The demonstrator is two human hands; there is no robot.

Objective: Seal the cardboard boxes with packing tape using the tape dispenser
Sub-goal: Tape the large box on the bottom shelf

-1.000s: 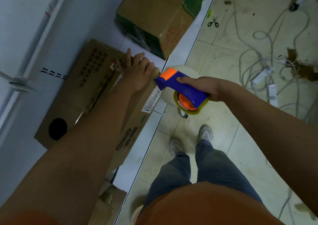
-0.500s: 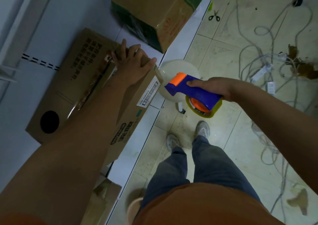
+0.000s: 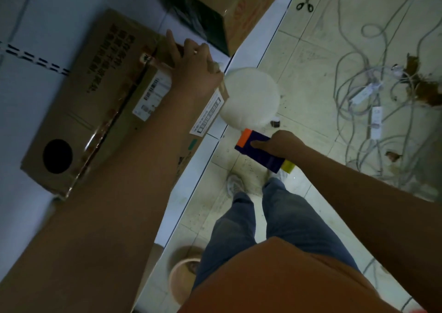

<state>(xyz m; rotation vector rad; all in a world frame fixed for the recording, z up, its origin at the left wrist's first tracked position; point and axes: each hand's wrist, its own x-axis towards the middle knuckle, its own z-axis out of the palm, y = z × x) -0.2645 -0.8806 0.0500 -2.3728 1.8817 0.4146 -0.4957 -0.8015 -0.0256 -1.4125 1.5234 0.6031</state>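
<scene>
A long brown cardboard box with a round black hole and a glossy strip of tape along its seam lies on the white table. My left hand rests flat on the box's far end, fingers spread. My right hand grips the blue and orange tape dispenser, held off the table edge above the floor, apart from the box. A second cardboard box with dark green sides stands farther back on the table.
A white round stool stands right beside the table edge. Scissors lie on the tiled floor, with tangled cables and power strips to the right. A round bin sits by my legs.
My right hand has carried the tape dispenser down and toward me, away from the box end. My left hand stays pressed on the box. The camera has tilted.
</scene>
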